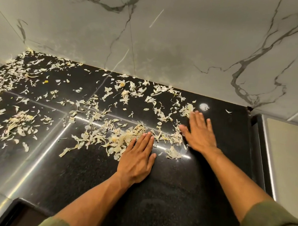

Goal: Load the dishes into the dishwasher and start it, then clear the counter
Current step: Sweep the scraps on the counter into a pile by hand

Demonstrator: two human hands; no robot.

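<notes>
Pale, papery vegetable peels (99,116) lie scattered over a glossy black stone counter (157,192), thickest at the back left corner and in the middle. My left hand (138,157) lies flat on the counter, fingers straight and together, fingertips against a heap of peels (124,139). My right hand (199,131) is also flat, fingers spread and slightly blurred, at the right end of the scattered peels, its fingertips near a small clump (187,109). Neither hand holds anything.
A white marble-patterned wall (166,44) closes the counter at the back and left. The counter's right edge (254,145) drops off beside a pale surface (290,156). A dark opening (21,215) shows below the front left edge.
</notes>
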